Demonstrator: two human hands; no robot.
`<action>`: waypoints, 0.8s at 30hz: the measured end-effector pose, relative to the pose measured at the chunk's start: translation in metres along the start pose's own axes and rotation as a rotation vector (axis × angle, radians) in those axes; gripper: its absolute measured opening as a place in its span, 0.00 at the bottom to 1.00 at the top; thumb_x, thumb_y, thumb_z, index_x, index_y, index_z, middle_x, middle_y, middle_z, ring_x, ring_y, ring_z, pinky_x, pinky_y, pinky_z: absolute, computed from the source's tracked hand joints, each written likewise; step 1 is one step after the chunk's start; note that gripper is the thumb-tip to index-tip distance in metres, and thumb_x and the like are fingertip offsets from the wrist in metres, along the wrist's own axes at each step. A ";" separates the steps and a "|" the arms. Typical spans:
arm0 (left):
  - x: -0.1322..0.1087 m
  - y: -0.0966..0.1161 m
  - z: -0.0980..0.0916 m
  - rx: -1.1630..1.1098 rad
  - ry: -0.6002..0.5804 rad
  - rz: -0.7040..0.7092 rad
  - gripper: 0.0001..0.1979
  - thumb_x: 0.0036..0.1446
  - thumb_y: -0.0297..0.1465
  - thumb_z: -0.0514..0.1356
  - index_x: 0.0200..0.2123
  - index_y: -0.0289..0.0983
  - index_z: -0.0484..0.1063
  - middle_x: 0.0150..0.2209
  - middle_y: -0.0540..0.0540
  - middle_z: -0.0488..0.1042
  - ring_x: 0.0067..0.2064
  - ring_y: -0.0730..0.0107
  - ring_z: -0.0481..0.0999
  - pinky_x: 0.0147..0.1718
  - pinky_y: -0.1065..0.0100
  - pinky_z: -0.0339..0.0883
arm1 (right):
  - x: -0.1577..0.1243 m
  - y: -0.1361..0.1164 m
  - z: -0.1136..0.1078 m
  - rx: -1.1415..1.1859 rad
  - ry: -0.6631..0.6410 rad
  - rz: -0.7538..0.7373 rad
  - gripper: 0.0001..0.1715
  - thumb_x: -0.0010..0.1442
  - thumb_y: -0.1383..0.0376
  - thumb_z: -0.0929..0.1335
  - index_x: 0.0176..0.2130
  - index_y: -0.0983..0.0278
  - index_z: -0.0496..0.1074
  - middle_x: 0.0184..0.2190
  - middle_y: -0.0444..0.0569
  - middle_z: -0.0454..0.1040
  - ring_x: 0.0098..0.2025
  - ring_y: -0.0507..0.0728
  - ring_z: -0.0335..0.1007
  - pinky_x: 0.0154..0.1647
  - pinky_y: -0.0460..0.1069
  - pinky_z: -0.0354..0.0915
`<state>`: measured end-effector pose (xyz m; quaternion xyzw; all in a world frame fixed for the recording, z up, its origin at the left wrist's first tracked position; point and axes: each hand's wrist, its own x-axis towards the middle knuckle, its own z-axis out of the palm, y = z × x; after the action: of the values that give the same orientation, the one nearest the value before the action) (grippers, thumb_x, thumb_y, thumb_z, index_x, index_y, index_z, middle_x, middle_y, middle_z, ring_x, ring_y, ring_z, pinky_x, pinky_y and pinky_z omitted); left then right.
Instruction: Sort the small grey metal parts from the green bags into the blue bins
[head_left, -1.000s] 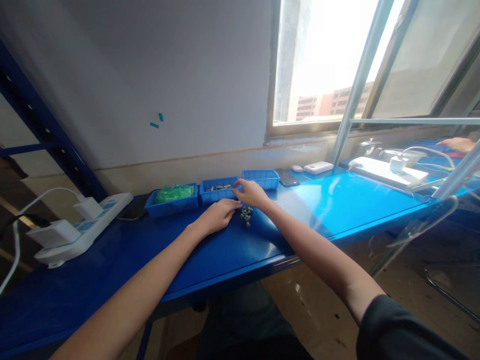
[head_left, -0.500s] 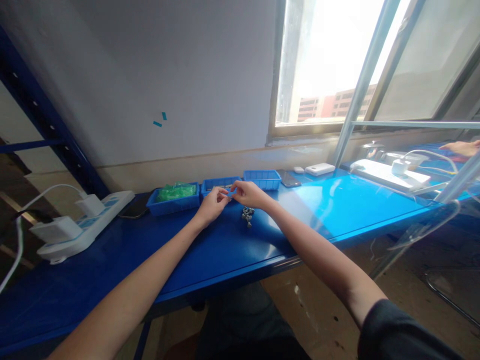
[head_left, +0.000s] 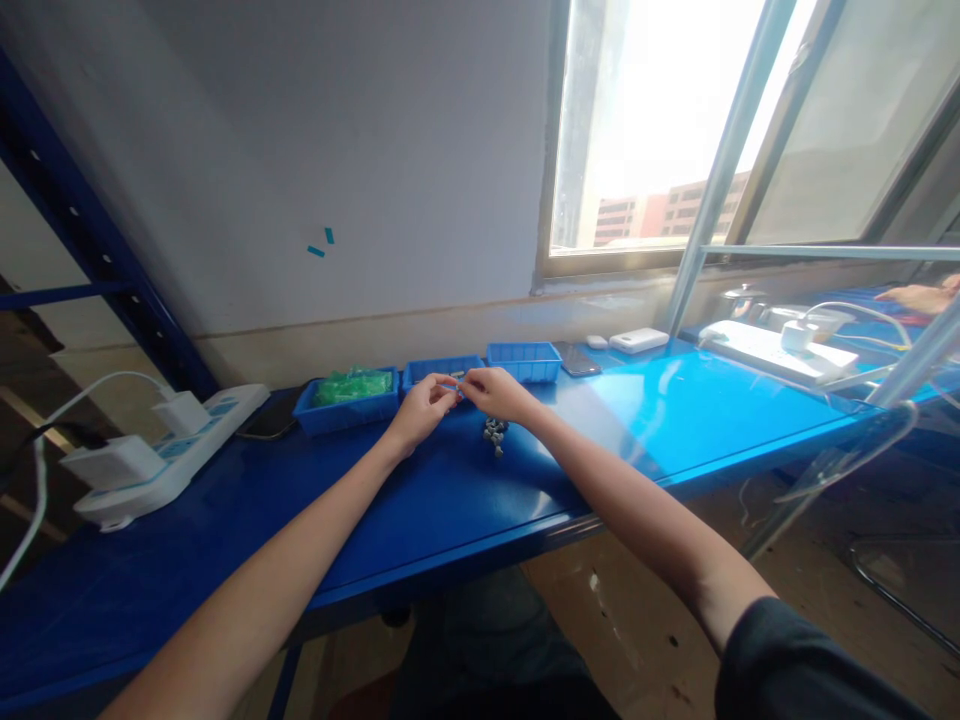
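Observation:
My left hand (head_left: pixel 423 408) and my right hand (head_left: pixel 495 390) meet fingertip to fingertip above the blue table (head_left: pixel 420 510). Both are closed in a pinch around something small between them, too tiny to make out. Just below my right hand lies a small pile of grey metal pieces that look like bolts (head_left: pixel 495 432). Behind my hands stands the middle blue bin (head_left: pixel 420 366), partly covered by my fingers, with some small pieces in it. The left blue bin (head_left: pixel 349 412) holds green plastic packets (head_left: pixel 352 385). Another blue bin (head_left: pixel 523 362) is at the right.
A white power strip (head_left: pixel 187 440) with plugged-in chargers lies at the left, beside a dark phone (head_left: pixel 271 420). Another phone (head_left: pixel 577 360) and a white box-like device (head_left: pixel 639 341) rest along the wall. A metal post (head_left: pixel 724 170) rises at the right; beyond it another person's hand (head_left: pixel 922 298) shows.
My fingers have shifted slightly around the small thing, with the right fingertips turned a little more downward. The pile and the bins stay where they were.

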<state>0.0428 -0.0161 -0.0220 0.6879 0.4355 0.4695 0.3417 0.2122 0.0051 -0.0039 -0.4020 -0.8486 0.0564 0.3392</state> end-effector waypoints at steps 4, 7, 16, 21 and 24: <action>-0.001 0.001 0.001 0.048 0.002 0.038 0.16 0.49 0.40 0.61 0.38 0.36 0.68 0.29 0.48 0.75 0.34 0.66 0.75 0.35 0.66 0.66 | 0.001 0.000 0.002 -0.009 -0.021 -0.012 0.17 0.63 0.64 0.62 0.23 0.65 0.68 0.19 0.42 0.64 0.23 0.49 0.55 0.25 0.45 0.48; -0.001 0.003 0.000 0.086 0.026 0.005 0.16 0.51 0.42 0.58 0.36 0.35 0.69 0.31 0.46 0.76 0.34 0.65 0.75 0.34 0.66 0.65 | 0.000 -0.001 0.003 0.006 -0.022 0.002 0.16 0.63 0.64 0.62 0.25 0.65 0.69 0.20 0.42 0.66 0.24 0.49 0.57 0.26 0.44 0.48; -0.001 0.006 -0.002 0.101 0.022 -0.059 0.23 0.55 0.50 0.52 0.30 0.35 0.71 0.29 0.43 0.76 0.32 0.65 0.72 0.30 0.67 0.62 | -0.002 -0.002 0.003 0.129 0.030 -0.085 0.08 0.57 0.68 0.67 0.40 0.64 0.70 0.22 0.39 0.67 0.26 0.48 0.62 0.30 0.42 0.55; -0.002 0.002 -0.001 0.122 -0.048 -0.036 0.27 0.59 0.51 0.45 0.33 0.35 0.72 0.30 0.42 0.76 0.31 0.63 0.73 0.30 0.66 0.64 | -0.001 -0.004 -0.005 0.105 0.104 -0.065 0.06 0.60 0.64 0.66 0.34 0.64 0.70 0.23 0.41 0.68 0.26 0.49 0.62 0.30 0.43 0.55; -0.006 0.004 -0.001 0.422 -0.146 0.196 0.19 0.60 0.44 0.51 0.39 0.36 0.73 0.34 0.43 0.77 0.36 0.61 0.74 0.39 0.62 0.66 | -0.001 -0.001 -0.017 0.102 0.301 -0.028 0.11 0.63 0.60 0.63 0.34 0.63 0.69 0.23 0.41 0.67 0.25 0.49 0.62 0.29 0.44 0.56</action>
<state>0.0420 -0.0233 -0.0205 0.8151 0.4292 0.3482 0.1738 0.2220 0.0008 0.0092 -0.3764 -0.7896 0.0341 0.4834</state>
